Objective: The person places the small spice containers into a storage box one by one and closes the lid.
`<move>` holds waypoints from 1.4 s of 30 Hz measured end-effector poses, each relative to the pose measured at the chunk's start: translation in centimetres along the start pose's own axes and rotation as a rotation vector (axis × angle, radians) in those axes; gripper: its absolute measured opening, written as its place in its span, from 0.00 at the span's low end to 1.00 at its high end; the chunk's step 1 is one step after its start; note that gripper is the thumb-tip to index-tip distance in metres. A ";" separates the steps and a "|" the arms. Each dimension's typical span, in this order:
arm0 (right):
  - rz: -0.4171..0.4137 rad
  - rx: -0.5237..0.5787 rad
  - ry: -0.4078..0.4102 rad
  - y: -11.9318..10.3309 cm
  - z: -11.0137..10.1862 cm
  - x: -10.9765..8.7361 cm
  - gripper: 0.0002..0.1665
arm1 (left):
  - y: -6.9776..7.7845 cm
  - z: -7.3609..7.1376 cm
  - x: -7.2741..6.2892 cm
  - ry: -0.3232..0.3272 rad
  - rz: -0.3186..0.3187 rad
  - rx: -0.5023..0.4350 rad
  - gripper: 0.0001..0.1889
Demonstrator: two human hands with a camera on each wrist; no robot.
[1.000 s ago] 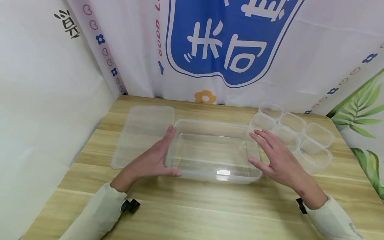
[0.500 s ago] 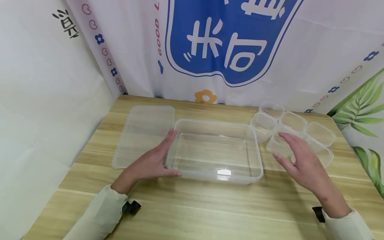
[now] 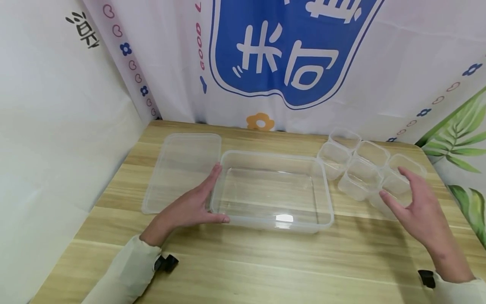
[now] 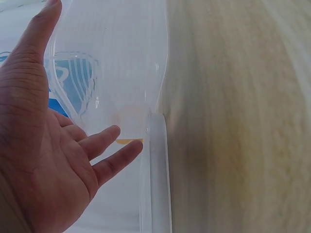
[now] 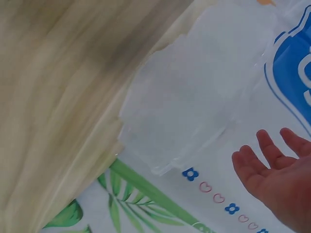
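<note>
A large clear rectangular plastic box (image 3: 269, 154) lies open-topped in the middle of the table. My left hand (image 3: 191, 207) is at its left end, thumb by the near corner of the rim and fingers along the left side. The left wrist view has that hand (image 4: 53, 165) with fingers spread beside the box wall (image 4: 112, 29); firm contact is hard to tell. My right hand (image 3: 421, 211) hovers over the front right of several small clear containers (image 3: 360, 173), partly hiding them. Its fingers (image 5: 267, 145) are loosely spread and hold nothing.
Left of the box lies a flat translucent lid (image 3: 182, 173), partly behind my left hand. The wooden table (image 3: 265, 270) ends at a printed curtain (image 3: 174, 84) at the back and a white sheet (image 3: 57, 147) on the left.
My right hand has left the right end of the large box and moved rightward to the small containers. The left hand and the box stay in place.
</note>
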State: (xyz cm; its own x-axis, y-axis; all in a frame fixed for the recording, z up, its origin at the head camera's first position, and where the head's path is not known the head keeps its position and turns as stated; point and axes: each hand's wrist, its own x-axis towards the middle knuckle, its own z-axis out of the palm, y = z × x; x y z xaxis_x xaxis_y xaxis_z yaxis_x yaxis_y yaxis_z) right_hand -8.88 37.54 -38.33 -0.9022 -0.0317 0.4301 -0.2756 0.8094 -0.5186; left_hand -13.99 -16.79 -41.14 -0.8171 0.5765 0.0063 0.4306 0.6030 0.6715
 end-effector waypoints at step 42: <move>0.266 -0.130 -0.174 5.4 -1.3 -1.8 0.50 | -0.3 0.3 0.0 0.007 -0.011 0.007 0.72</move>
State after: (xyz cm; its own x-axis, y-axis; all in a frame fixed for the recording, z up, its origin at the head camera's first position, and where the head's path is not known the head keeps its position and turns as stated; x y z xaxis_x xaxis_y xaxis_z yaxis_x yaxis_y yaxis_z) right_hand -8.35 42.75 -40.93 -0.9829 0.1003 0.1544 0.0115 0.8702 -0.4926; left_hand -14.06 -16.82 -41.56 -0.8247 0.5656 0.0041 0.4239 0.6132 0.6665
